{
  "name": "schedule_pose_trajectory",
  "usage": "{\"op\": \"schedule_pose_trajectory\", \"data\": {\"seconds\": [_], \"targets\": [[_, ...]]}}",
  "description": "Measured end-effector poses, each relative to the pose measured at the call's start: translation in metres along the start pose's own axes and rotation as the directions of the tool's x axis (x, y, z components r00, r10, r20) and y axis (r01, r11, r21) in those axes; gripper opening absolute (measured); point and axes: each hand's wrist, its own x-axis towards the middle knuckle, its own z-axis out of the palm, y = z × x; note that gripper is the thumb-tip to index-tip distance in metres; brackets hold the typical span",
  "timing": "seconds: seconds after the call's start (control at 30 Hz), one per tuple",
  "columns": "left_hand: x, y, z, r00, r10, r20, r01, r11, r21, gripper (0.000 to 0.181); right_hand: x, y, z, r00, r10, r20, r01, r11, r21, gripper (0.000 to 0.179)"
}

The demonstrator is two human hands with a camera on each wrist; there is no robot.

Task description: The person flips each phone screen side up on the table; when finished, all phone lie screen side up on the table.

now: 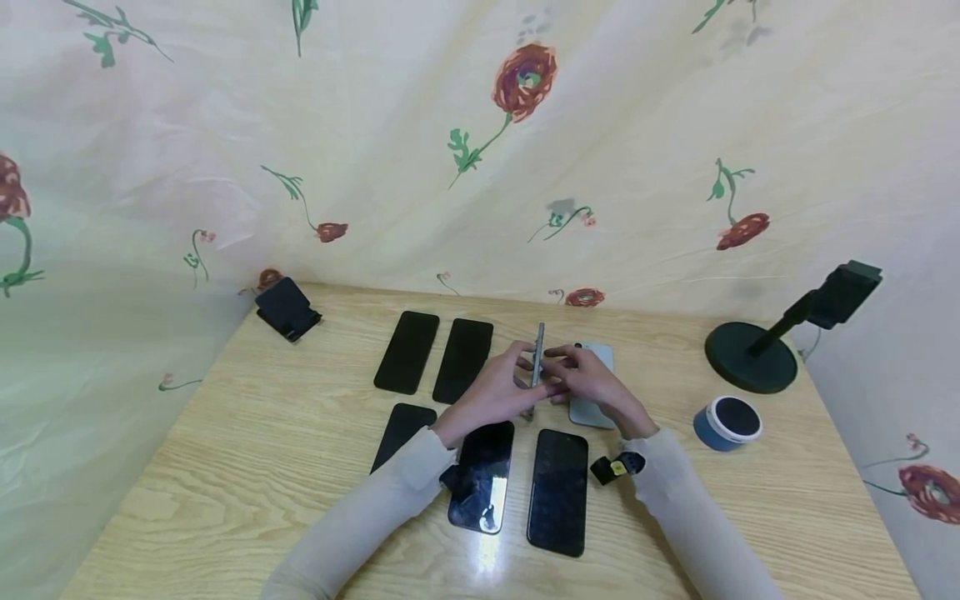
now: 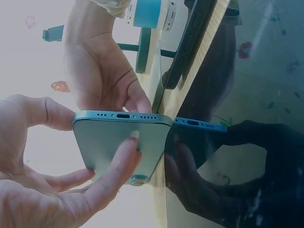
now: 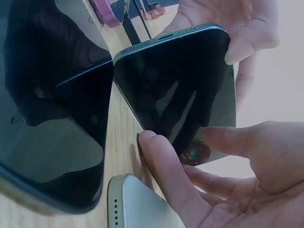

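Observation:
Between my two hands a pale green phone (image 1: 538,354) stands on its long edge, its charging port end facing me. My left hand (image 1: 491,390) holds it from the left, with fingers at the upper edge and one digit flat against the back (image 2: 111,140). From the other side my right hand (image 1: 594,382) grips the far part, its fingertips (image 3: 151,137) at the lower edge and the screen (image 3: 175,90). Beneath the right hand lies a light-coloured phone (image 1: 596,412), back up. A dark phone (image 1: 482,492) lies screen up close under the left hand, mirroring it.
Other dark phones lie flat: one (image 1: 557,493) nearer me, two at the back left (image 1: 407,352) (image 1: 462,354), another (image 1: 401,429) partly under my left sleeve. A black folding stand (image 1: 287,308) is at the far left. On the right are a round-based stand (image 1: 750,358) and a blue-and-white tub (image 1: 727,423).

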Motion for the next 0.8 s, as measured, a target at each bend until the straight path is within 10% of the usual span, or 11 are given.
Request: {"op": "schedule_pose_trajectory", "data": {"seconds": [0.8], "targets": [[-0.002,-0.015,-0.019,0.996,-0.086,-0.032,0.087,0.996,0.024,0.067,-0.005,-0.001,0.011,0.991,-0.002,-0.136,-0.024,0.982,-0.188,0.071]]}}
